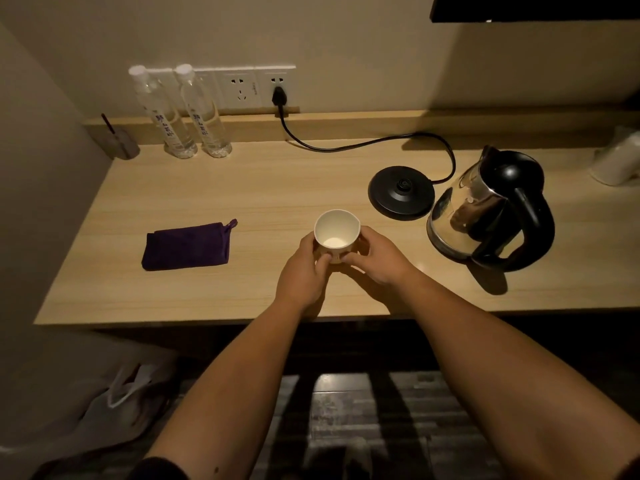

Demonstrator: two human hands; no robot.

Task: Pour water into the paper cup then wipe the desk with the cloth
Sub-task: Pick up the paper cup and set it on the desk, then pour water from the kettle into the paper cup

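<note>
A white paper cup [336, 233] stands upright near the middle of the light wooden desk [242, 188], a little toward its front edge, and both bare hands close around it: the left hand [304, 268] wraps its left side, the right hand [377, 259] its right side, thumbs meeting at the near wall. The cup's inside looks pale, and I cannot tell whether it holds water. A folded dark purple cloth [188, 245] lies flat toward the desk's left end, apart from the hands. To the right, a shiny steel kettle with a black handle [485, 211] sits directly on the desk, just beside its round black base [401, 192], whose cord runs to the wall socket. Two clear plastic water bottles [185, 114] stand at the back left corner.
</note>
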